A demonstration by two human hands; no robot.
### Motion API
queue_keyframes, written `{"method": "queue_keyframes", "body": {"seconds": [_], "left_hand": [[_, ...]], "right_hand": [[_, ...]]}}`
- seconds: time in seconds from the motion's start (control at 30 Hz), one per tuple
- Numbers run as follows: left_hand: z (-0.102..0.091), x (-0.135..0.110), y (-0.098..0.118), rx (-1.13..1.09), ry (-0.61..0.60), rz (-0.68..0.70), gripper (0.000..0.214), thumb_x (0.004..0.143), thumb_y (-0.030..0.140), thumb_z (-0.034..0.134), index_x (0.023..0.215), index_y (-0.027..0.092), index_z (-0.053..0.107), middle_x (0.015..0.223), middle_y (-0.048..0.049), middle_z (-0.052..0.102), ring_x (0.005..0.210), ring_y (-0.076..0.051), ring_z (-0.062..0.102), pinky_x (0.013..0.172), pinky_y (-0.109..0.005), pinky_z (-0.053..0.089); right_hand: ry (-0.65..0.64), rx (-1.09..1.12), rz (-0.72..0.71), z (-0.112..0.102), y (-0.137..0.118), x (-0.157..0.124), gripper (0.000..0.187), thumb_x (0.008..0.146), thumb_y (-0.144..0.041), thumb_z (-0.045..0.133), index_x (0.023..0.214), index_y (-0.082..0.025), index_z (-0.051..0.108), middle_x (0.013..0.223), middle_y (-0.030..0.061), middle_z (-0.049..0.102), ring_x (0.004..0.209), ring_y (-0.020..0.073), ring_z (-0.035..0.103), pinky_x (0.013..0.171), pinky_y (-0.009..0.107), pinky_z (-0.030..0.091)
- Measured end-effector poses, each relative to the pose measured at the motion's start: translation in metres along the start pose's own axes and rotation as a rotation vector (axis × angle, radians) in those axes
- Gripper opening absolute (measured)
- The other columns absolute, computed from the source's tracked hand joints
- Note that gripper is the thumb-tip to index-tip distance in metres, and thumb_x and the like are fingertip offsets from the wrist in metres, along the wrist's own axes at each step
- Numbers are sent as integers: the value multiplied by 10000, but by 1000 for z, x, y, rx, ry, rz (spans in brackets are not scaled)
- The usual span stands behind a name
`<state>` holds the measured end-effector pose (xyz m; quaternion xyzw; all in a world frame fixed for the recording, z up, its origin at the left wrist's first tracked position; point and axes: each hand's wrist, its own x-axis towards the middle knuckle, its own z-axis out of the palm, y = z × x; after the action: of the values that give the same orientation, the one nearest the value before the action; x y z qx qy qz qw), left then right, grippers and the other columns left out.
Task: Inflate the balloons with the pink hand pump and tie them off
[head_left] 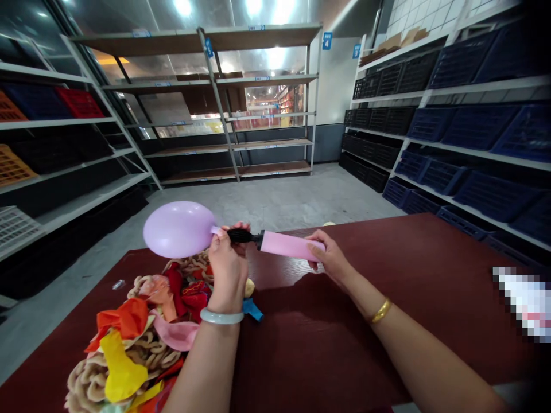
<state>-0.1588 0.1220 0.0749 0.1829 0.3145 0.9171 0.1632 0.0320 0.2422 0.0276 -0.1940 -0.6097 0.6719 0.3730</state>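
A purple balloon, swollen with air, sticks out to the left of my left hand. That hand is closed around the balloon's neck and the black end of a pink balloon pump. My right hand grips the pump's pink barrel at its other end. The pump lies nearly level above the table, between both hands. Below my left forearm is a pile of limp balloons, among them a yellow balloon, an orange balloon and a pink balloon. Beige coiled strands lie among them.
The dark red table spans the foreground. A blurred white item lies at its right edge. Metal shelves stand across the grey floor, with racks of blue crates at the right and more shelving at the left.
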Motion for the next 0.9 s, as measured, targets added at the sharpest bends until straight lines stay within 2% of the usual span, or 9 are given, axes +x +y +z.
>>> {"method": "queue_keyframes", "body": {"seconds": [0.07,0.2,0.33,0.47,0.57,0.63,0.77,0.83,0.9], "left_hand": [[-10,14,16,6,-5,47,175,893,326,619,862,179,528,791,-21,674,779,-161,686,958,-457,503],[-30,38,40,17,83,182,178,934,306,551,813,180,516,765,-9,637,759,-146,668,909,-419,535],[-32,43,34,-1,76,196,189,968,273,478,811,183,531,783,-13,640,797,-141,667,920,-396,534],[-18,29,10,-10,9,142,168,971,296,474,849,196,532,824,-22,675,851,-148,684,928,-382,528],[-5,13,-8,-47,-8,40,173,967,306,487,853,186,537,833,-40,692,863,-160,694,922,-383,530],[3,3,-14,-75,-5,-47,197,966,324,494,845,176,539,825,-46,692,847,-164,697,919,-379,532],[17,-8,-6,-101,-8,-140,221,968,317,498,813,163,534,822,-44,689,847,-163,696,935,-372,533],[20,-5,8,-91,-40,-102,219,974,301,489,815,159,541,843,-49,691,872,-168,693,953,-385,529],[19,2,23,-76,-57,-29,226,976,303,485,813,160,548,862,-50,689,892,-168,689,968,-393,526]], "right_hand": [[-49,-19,-16,-10,1,3,355,746,-459,721,917,-211,534,695,-39,580,419,88,500,355,202,365],[4,-50,-9,-40,-9,13,361,720,-444,737,917,-193,568,649,-49,558,404,73,449,352,189,299],[108,-61,15,-58,-21,20,327,707,-441,713,863,-193,567,604,-65,507,418,62,392,371,176,248],[181,-89,-64,-50,-28,18,300,726,-444,686,849,-208,548,621,-72,474,444,67,371,392,185,257],[103,-241,-186,-32,-37,8,304,746,-438,701,903,-215,566,707,-50,523,517,87,438,459,211,351],[57,-406,-333,-21,-44,0,305,747,-417,727,927,-218,581,810,-19,586,644,119,527,578,244,429],[7,-608,-605,-16,-62,-10,346,737,-407,771,984,-224,613,921,19,652,814,171,598,740,304,465],[32,-588,-640,-24,-71,-12,337,747,-432,759,980,-226,628,913,26,658,822,184,606,750,321,474],[96,-558,-607,-36,-78,-12,315,761,-446,743,968,-231,642,912,32,660,833,196,607,759,336,480]]}}
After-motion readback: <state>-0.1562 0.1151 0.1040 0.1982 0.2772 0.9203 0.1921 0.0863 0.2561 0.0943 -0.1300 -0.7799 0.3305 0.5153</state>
